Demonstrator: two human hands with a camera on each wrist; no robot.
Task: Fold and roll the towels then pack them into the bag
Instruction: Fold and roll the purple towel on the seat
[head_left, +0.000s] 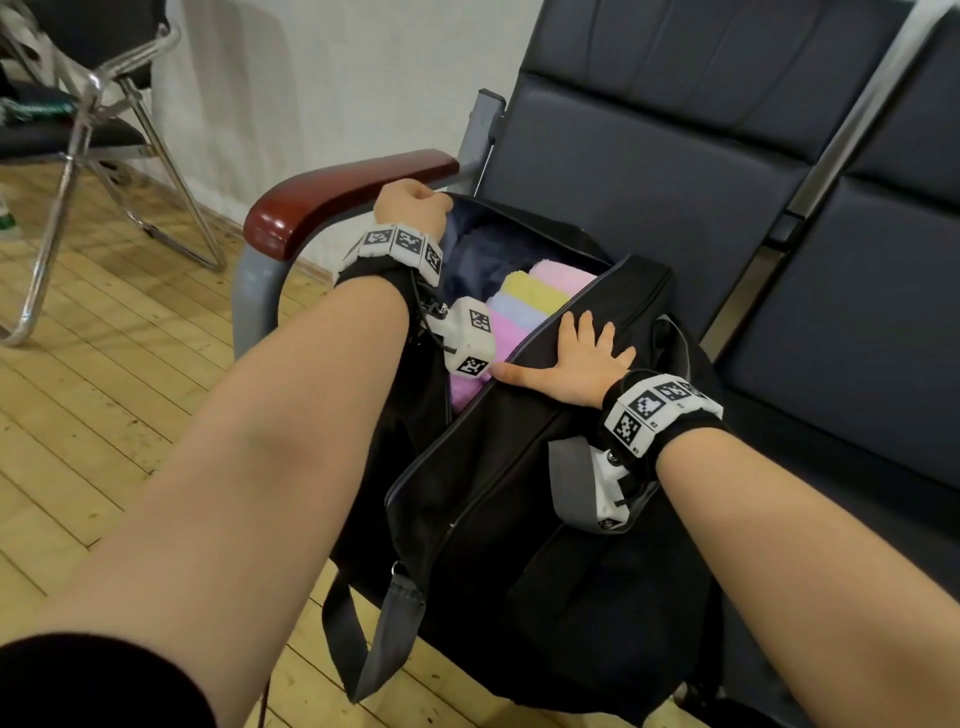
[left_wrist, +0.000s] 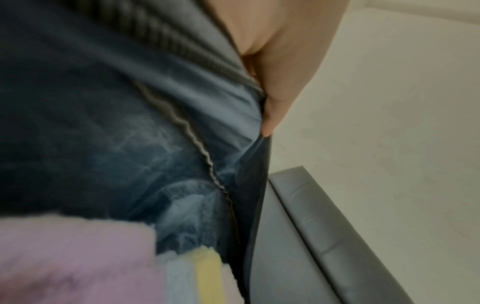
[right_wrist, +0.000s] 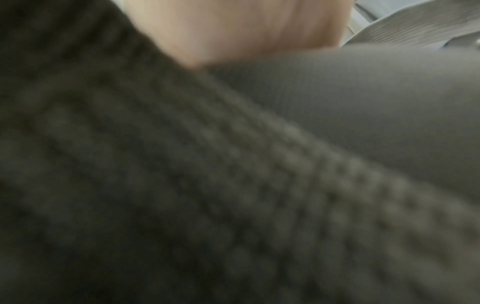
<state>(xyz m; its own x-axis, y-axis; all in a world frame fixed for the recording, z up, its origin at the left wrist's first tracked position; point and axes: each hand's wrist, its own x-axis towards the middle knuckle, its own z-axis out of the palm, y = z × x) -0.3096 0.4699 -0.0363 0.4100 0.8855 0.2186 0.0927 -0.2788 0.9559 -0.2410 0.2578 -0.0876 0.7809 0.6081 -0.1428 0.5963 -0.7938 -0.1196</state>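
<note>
A black duffel bag (head_left: 519, 519) lies on a dark bench seat with its top zip partly undone. Inside lie several rolled towels (head_left: 524, 306) in pink, yellow, pale blue and lilac, seen again in the left wrist view as towels (left_wrist: 78, 263). My left hand (head_left: 415, 205) grips the bag's far end by the opening, its fingers (left_wrist: 275, 98) pinching the bag's edge. My right hand (head_left: 582, 364) lies flat with spread fingers on the bag's top panel beside the zip. The right wrist view shows only blurred bag fabric (right_wrist: 233, 185).
A red-brown wooden armrest (head_left: 332, 192) on a grey metal frame stands left of the bag. Dark padded bench seats (head_left: 841, 332) run to the right. A metal-framed chair (head_left: 88, 140) stands on the wooden floor at far left. A grey strap (head_left: 384, 639) hangs off the seat front.
</note>
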